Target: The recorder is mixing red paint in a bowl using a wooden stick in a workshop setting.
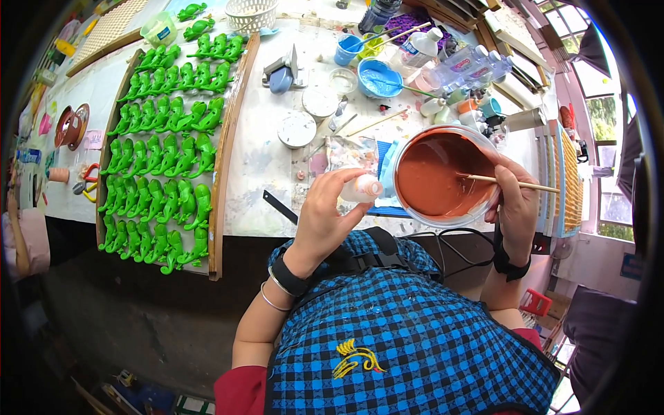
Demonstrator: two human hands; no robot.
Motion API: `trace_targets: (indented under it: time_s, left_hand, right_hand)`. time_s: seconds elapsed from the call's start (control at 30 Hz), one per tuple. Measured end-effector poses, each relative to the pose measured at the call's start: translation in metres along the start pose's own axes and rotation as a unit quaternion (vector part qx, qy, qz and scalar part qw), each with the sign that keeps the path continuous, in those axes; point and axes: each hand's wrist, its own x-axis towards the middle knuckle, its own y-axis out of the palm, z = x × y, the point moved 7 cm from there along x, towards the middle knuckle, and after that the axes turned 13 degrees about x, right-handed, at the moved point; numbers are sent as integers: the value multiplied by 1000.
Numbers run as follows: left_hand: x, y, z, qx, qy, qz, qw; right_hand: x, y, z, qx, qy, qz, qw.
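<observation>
My left hand is closed round a small whitish bottle, its uncapped mouth tilted toward a tub. That tub is clear plastic, tipped toward me, and holds reddish-orange paint. Gripping the tub's right rim, my right hand also pins a thin wooden stick under its thumb. The stick's far end reaches into the paint. Bottle and tub are a short way apart, above the table's near edge.
On the left, a wood-edged tray carries rows of green figurines. Two round white lids, a blue paint bowl, plastic bottles and a white basket stand farther back. A black strip lies at the near edge.
</observation>
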Motion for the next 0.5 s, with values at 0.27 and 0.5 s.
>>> trace_targets:
  time_s: [0.27,0.5]
  left_hand:
    - [1,0,2,-1,-6,0,1000]
    - [1,1,2,-2,-8,1,1000]
  right_hand:
    - [1,1,2,-19,-21,3,1000]
    - [1,1,3,-32,-26,-1,999]
